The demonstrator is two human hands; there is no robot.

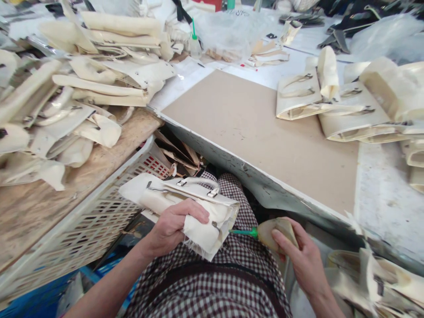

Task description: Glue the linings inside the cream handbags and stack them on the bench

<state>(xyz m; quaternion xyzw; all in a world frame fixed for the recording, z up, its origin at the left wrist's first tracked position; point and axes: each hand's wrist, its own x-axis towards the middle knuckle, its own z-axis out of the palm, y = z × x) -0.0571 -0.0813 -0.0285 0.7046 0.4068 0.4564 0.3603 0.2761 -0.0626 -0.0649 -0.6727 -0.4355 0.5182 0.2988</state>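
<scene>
Head view down at the person's checked lap [212, 282], and there over it is a cream handbag piece [195, 193], the left hand [174, 225] clamped on it and the right hand [300, 249] wrapped round a squeeze bottle [270, 232], its green nozzle [245, 232] at the open end, touching or not I can't tell. I'd call this piece partway along: handle [202, 180] fitted, end gaping, frayed edge [198, 249] loose. Dark letters [239, 13] on a clear plastic bag [228, 33] perhaps start "CAR"; I can read no brand.
</scene>
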